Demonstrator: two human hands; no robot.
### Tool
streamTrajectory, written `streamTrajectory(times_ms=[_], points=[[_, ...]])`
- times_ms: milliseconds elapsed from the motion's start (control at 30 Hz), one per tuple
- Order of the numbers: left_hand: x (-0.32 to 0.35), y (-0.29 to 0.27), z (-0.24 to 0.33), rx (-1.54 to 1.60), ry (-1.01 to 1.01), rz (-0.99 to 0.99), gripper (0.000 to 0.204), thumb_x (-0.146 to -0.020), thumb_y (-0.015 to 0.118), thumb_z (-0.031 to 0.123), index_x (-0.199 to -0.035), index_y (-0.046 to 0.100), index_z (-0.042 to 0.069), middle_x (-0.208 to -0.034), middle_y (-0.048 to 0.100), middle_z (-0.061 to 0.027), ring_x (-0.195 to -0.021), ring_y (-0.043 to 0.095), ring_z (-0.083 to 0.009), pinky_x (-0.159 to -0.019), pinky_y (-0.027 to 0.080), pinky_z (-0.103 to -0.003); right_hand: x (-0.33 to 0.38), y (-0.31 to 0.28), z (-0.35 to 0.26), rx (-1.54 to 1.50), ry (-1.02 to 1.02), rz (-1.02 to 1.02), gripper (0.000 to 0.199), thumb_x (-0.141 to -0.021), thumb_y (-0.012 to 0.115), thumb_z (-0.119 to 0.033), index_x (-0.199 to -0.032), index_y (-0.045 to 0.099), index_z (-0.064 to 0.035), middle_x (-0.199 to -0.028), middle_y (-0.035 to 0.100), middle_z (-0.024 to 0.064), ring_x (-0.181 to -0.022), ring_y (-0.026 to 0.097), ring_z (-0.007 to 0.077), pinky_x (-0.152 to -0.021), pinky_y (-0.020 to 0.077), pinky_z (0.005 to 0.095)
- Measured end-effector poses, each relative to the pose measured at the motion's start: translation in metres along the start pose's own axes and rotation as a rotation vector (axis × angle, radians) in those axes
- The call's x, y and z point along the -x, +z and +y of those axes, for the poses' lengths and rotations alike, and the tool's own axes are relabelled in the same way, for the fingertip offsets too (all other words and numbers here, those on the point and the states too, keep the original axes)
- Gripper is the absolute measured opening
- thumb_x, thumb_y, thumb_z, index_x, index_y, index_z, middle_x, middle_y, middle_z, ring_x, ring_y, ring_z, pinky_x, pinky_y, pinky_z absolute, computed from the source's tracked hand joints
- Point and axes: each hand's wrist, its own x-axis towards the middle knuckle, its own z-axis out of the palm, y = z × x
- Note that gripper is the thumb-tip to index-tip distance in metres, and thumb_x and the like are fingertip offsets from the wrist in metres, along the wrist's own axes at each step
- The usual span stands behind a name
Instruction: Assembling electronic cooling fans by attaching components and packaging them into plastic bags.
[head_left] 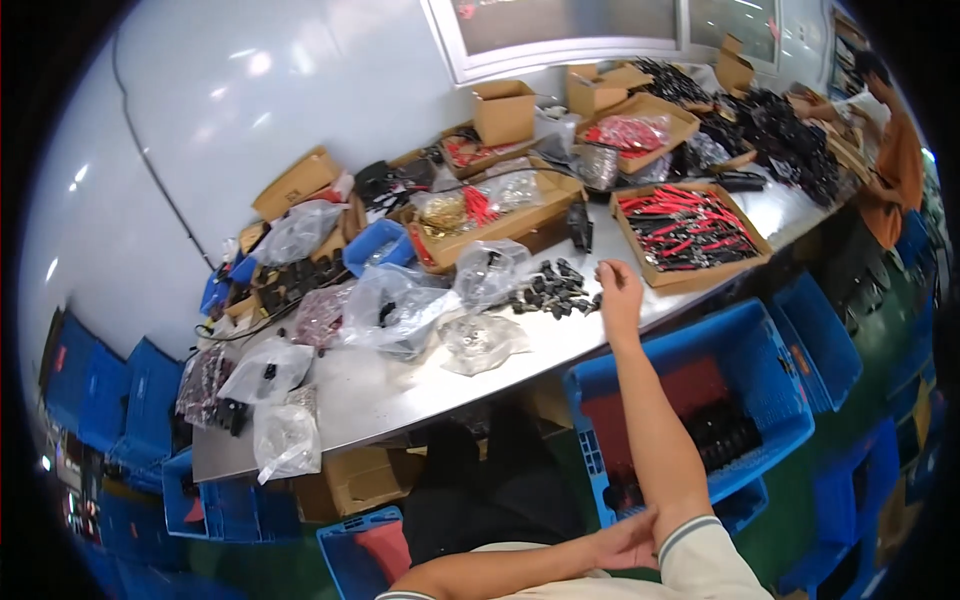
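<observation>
My right hand [621, 290] is stretched over the front edge of the metal table, its fingers curled in. Whatever those fingers may hold is hidden. Just left of it lies a loose pile of small black parts [556, 290] with pale ends. On the far right side of the hand sits a cardboard tray [655, 273] full of red and black handled tools [690, 228]. My left hand [625, 541] rests against my right arm near the elbow, fingers apart and holding nothing. A small upright black object [579, 226] stands behind the pile.
Clear plastic bags [395, 305] of parts and a small blue bin [378, 247] cover the table's left half. A large blue crate [790, 395] holding black parts stands below my right arm. Cardboard boxes [503, 112] line the wall. Another person [895, 165] works at the far right.
</observation>
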Motion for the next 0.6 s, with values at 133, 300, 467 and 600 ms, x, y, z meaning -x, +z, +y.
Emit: streamTrajectory(times_ms=[133,300,467,600], points=[[0.005,0.027,-0.011,-0.060,-0.125,0.043,0.077,-0.088,0.053,0.056,-0.141,0.031,0.005,-0.129,0.054,-0.0140,-0.116,0.055,-0.0268,-0.092,0.051,-0.042,-0.002,-0.014,0.001,-0.008,0.035,-0.031,0.017,-0.092,0.058,-0.013,-0.098,0.064,0.0022,-0.085,0.064,0.0049,-0.081,0.060,0.0116,-0.076,0.0473,0.0246],[-0.001,-0.023,-0.009,-0.064,-0.267,-0.031,0.074,-0.089,0.054,0.055,-0.140,0.033,0.005,-0.115,0.058,-0.0118,-0.103,0.059,-0.0235,-0.085,0.053,-0.038,0.003,-0.006,-0.003,-0.020,0.021,-0.068,0.018,-0.092,0.058,-0.013,-0.098,0.063,0.0026,-0.086,0.064,0.0051,-0.082,0.060,0.0117,-0.077,0.0473,0.0249],[0.007,-0.037,0.011,-0.067,-0.380,-0.119,0.071,-0.090,0.055,0.053,-0.139,0.035,0.006,-0.104,0.062,-0.0100,-0.093,0.062,-0.0209,-0.080,0.054,-0.035,0.004,-0.011,0.004,0.042,-0.015,-0.083,0.018,-0.093,0.058,-0.014,-0.100,0.063,0.0020,-0.087,0.063,0.0038,-0.082,0.059,0.0112,-0.079,0.0464,0.0241],[0.067,0.063,0.057,-0.919,-0.076,0.360,0.051,-0.094,0.057,0.038,-0.132,0.047,0.005,-0.089,0.062,-0.0055,-0.081,0.059,-0.0136,-0.072,0.051,-0.028,0.003,-0.019,0.005,0.129,-0.020,-0.064,0.020,-0.094,0.058,-0.016,-0.100,0.063,0.0019,-0.089,0.063,0.0038,-0.084,0.058,0.0110,-0.080,0.0456,0.0241]])
